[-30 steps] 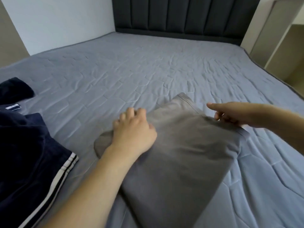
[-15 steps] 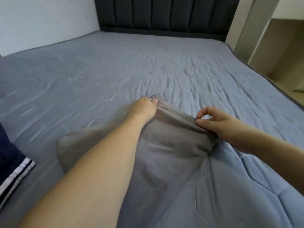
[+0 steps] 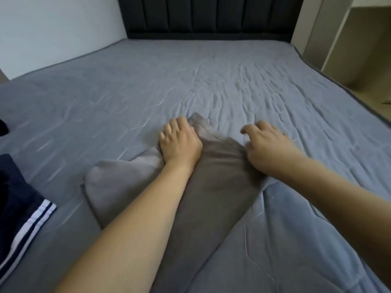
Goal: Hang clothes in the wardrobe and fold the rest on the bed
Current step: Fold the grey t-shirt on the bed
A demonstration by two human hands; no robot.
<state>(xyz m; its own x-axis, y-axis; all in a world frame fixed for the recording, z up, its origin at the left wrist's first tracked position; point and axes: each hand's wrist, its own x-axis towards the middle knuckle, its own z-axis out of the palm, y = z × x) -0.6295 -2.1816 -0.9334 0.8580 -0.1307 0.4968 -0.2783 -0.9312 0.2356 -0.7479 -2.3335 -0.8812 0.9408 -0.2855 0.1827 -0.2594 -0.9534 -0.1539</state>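
- Grey garment point(image 3: 213, 187) lies folded on the bed point(image 3: 190, 81), in front of us, far hemmed end pointing at the headboard point(image 3: 207, 15).
- Our left hand point(image 3: 179, 142) rests flat on its far left part, fingers spread, gripping nothing.
- Our right hand point(image 3: 268, 149) sits on the right edge, fingers loosely curled and apart; we see no pinch.
- Half a second back the right hand pinched the far hem and the left was bunched at it; now both are released and pressing flat.
- We judge the cloth soft, light and limp: it creases easily and slides on the sheet.
- Best hold, we think: the hemmed far corners, or the folded edge.
- Navy striped garment point(image 3: 23, 208) waits at left.
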